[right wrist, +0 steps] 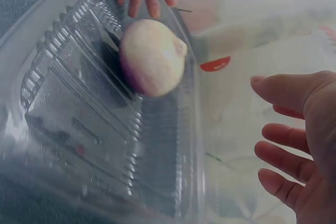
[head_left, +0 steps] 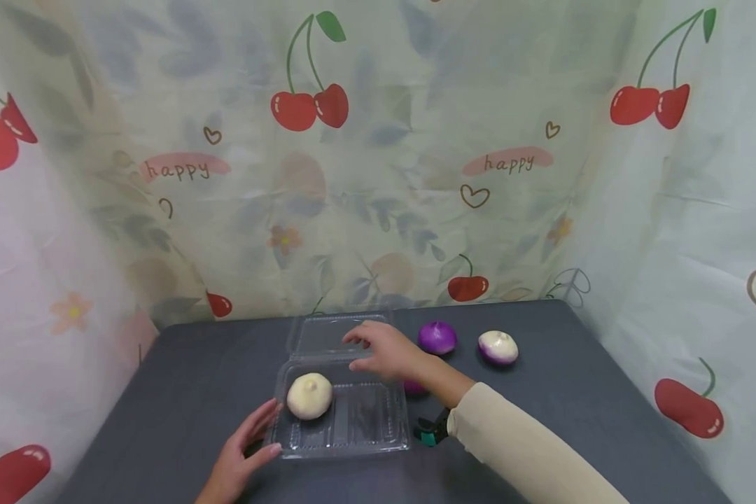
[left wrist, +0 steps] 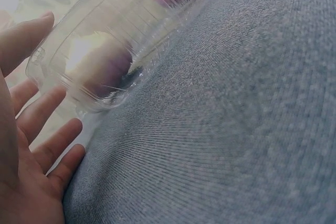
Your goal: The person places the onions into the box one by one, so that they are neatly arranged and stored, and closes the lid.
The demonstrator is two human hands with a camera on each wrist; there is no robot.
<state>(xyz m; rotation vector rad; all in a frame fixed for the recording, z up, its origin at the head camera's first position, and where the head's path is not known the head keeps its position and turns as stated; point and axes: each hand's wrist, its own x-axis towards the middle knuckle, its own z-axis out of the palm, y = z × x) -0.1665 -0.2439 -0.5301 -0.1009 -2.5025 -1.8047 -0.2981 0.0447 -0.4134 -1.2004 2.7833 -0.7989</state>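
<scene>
A clear plastic clamshell box point(head_left: 372, 413) lies with its lid point(head_left: 321, 336) folded back. In its left part sits a turnip point(head_left: 309, 396), pale on top; the right wrist view shows purple on the side of this turnip point(right wrist: 152, 59). My left hand point(head_left: 242, 441) is at the box's left edge, fingers spread, fingertips right at the rim point(left wrist: 39, 69). Above the back of the box hovers my right hand point(head_left: 384, 350), its thumb and fingers apart with nothing between them. A purple turnip point(head_left: 414, 386) beside the box is partly hidden by my right forearm.
Behind my right forearm stands another purple turnip point(head_left: 437, 338). Farther right is a white-and-purple turnip point(head_left: 498, 348). A black wrist strap with a teal part point(head_left: 428, 434) shows under my right sleeve. Cherry-print curtains point(head_left: 378, 175) enclose the dark table point(head_left: 208, 378).
</scene>
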